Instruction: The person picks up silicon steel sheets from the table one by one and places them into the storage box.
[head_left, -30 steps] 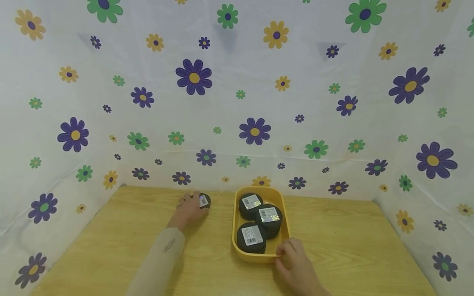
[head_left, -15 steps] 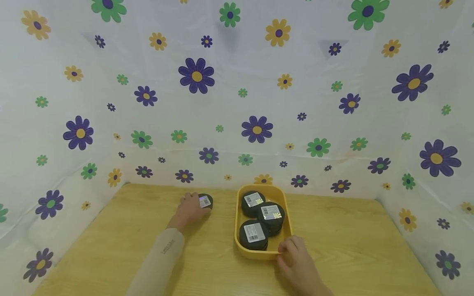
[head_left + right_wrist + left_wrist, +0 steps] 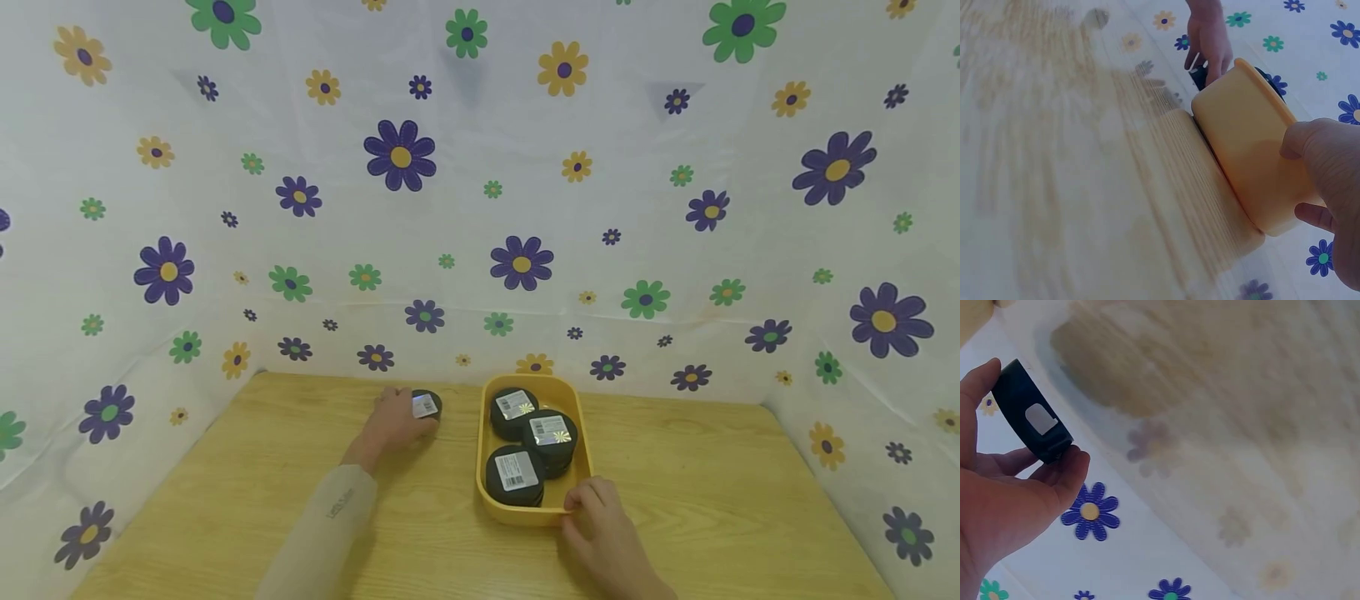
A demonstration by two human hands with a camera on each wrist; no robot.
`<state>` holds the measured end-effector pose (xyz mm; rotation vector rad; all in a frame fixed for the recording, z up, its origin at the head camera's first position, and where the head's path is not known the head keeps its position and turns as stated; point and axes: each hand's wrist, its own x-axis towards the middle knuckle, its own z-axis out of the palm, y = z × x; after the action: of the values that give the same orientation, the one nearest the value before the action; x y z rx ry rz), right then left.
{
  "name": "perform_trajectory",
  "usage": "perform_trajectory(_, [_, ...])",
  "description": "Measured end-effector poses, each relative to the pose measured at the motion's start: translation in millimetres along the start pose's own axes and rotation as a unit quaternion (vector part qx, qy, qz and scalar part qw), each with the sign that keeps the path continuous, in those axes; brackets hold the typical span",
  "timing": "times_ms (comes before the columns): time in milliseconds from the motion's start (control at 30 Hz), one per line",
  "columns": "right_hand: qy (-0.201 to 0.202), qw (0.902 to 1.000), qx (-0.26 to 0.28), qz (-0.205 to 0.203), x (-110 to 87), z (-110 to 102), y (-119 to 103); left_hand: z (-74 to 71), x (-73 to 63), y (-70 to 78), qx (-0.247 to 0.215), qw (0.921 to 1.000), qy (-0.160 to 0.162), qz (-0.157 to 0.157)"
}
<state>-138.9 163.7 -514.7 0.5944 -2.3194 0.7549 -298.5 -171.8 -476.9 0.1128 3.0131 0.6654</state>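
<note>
At the left back of the table, my left hand (image 3: pixel 392 418) holds a roll of black tape (image 3: pixel 425 405) between thumb and fingers. A pale label covers part of its top. The left wrist view shows the tape roll (image 3: pixel 1030 412) from its side, with a white tab on it. Whether it touches the table, I cannot tell. My right hand (image 3: pixel 606 533) grips the near right corner of a yellow bin (image 3: pixel 517 516), fingers curled over its rim. Inside the bin lie several black labelled rolls (image 3: pixel 516 475), some stacked.
The wooden table (image 3: pixel 697 492) ends at a white flowered cloth (image 3: pixel 637 250) behind it and at both sides. Between the left hand and the bin lies a narrow strip of tabletop.
My left hand has moved slightly right with the tape roll, towards the bin. The right hand stays on the bin's corner. The whole head view has shifted a little.
</note>
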Motion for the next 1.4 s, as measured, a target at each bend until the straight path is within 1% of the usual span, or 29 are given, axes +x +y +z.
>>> perform_trajectory(200, [-0.004, 1.0, 0.003, 0.006, -0.5, 1, 1, -3.2, 1.6, 17.5, -0.008, 0.9991, 0.033, 0.025])
perform_trajectory(367, [-0.006, 0.9999, 0.004, 0.01, -0.5, 0, 1, -5.2, 1.6, 32.5, -0.011, 0.9975, 0.055, 0.044])
perform_trajectory(467, [-0.005, 0.9999, 0.004, 0.008, 0.0, 0, 1, -5.5, 0.9, 39.4, -0.021, 0.9963, 0.066, 0.051])
perform_trajectory(633, [0.002, 1.0, 0.004, -0.004, 1.4, 0, 2, -4.9, 0.6, 51.1, -0.038, 0.9958, 0.071, 0.043])
perform_trajectory(733, [0.002, 1.0, 0.002, -0.004, 1.8, -1, 1, -3.5, -0.4, 57.6, -0.059, 0.9946, 0.079, 0.034])
perform_trajectory(800, [0.001, 1.0, 0.004, -0.005, 1.8, -1, 1, -2.0, -1.3, 61.7, -0.076, 0.9928, 0.087, 0.034])
perform_trajectory(900, [-0.001, 1.0, 0.005, -0.003, 1.5, -1, 1, 0.8, -1.4, 67.9, -0.096, 0.9899, 0.096, 0.041])
perform_trajectory(1100, [-0.002, 1.0, 0.003, 0.001, 1.5, -2, 1, 8.3, 1.3, 82.0, -0.105, 0.9867, 0.103, 0.07])
perform_trajectory(1200, [-0.003, 1.0, 0.004, 0.003, 1.6, -3, 1, 12.4, 1.4, 88.6, -0.106, 0.986, 0.102, 0.077])
perform_trajectory(1300, [-0.004, 1.0, 0.007, 0.003, 1.5, -3, 1, 16.0, 1.2, 94.0, -0.102, 0.9862, 0.099, 0.085])
perform_trajectory(1400, [-0.004, 1.0, 0.007, 0.002, 0.9, -2, 0, 19.5, 1.0, 98.3, -0.088, 0.9868, 0.095, 0.097])
